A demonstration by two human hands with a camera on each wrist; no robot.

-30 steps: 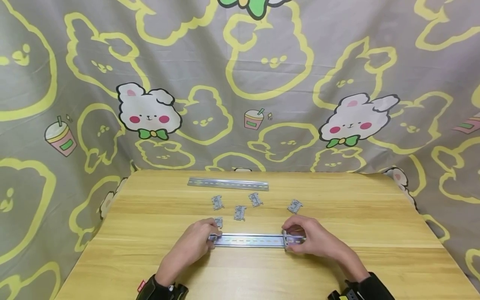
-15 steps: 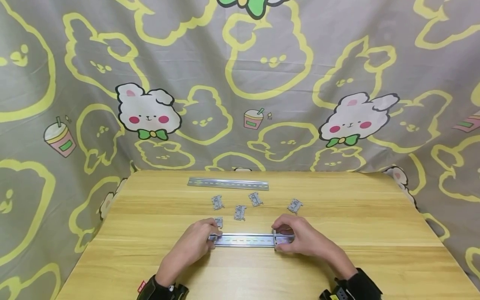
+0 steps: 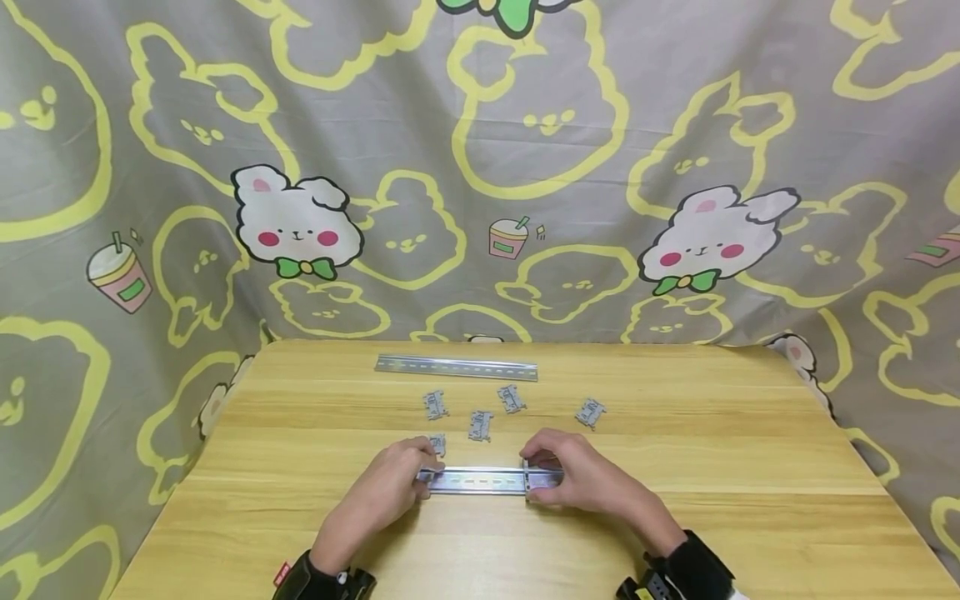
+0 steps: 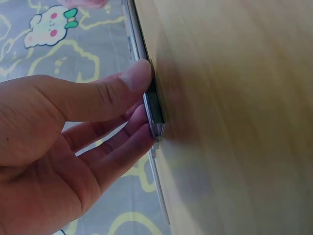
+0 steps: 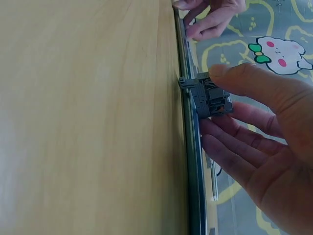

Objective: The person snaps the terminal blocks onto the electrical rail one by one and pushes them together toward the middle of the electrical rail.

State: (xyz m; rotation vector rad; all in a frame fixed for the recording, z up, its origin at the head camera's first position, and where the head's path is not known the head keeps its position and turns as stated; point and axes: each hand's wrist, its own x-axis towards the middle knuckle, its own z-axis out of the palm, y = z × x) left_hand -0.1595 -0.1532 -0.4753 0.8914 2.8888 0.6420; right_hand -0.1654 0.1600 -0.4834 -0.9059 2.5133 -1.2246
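Observation:
A slotted metal DIN rail (image 3: 480, 481) lies lengthwise across the near part of the table. My left hand (image 3: 393, 483) grips its left end between thumb and fingers; the left wrist view shows the thumb along the rail's edge (image 4: 154, 105). A grey terminal block (image 5: 210, 98) stands upright across the rail, towards its right part. The thumb and fingers of my right hand (image 3: 581, 471) pinch this block from both sides. One loose grey terminal block (image 3: 437, 444) lies just beyond my left fingers, which partly hide it.
Several more loose terminal blocks (image 3: 480, 426) lie flat behind the rail, one of them (image 3: 590, 412) apart on the right. A second DIN rail (image 3: 456, 367) lies near the back edge of the wooden table (image 3: 720, 433). A patterned curtain (image 3: 555, 108) hangs around the table.
My right hand has moved left along the rail, and the terminal block in its fingers has slid left with it. The left hand has stayed at the rail's left end.

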